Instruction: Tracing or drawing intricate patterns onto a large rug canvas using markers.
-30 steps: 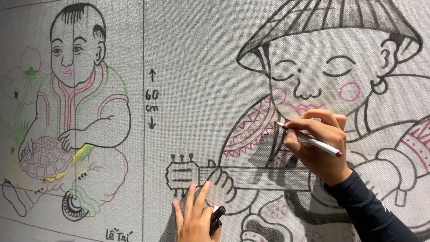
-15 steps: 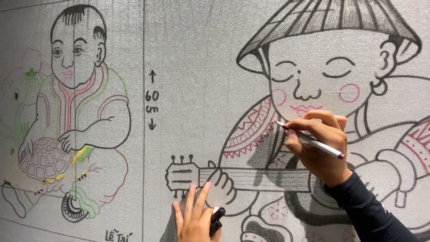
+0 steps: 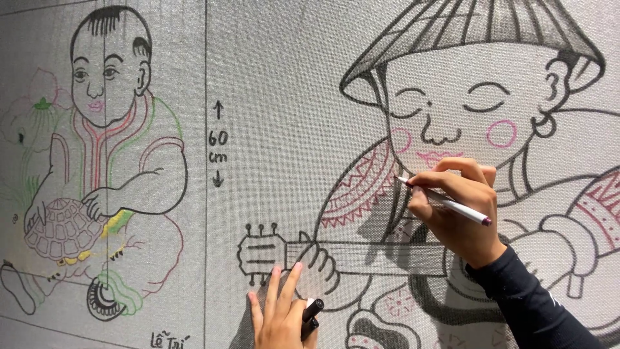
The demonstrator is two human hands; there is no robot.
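I see my right hand (image 3: 462, 213) pinching the pen (image 3: 445, 201), tip on the canvas (image 3: 278, 97) at the shoulder pattern. Left hand (image 3: 281, 317), fingers spread, clamps two markers (image 3: 311, 318). Risk: a slipping brace smears the line.

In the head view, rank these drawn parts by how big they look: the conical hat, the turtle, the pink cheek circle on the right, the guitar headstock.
Largest to smallest:
1. conical hat, cropped at the top edge
2. turtle
3. guitar headstock
4. pink cheek circle

All lie on the same flat canvas, so nearness hardly skews the order.
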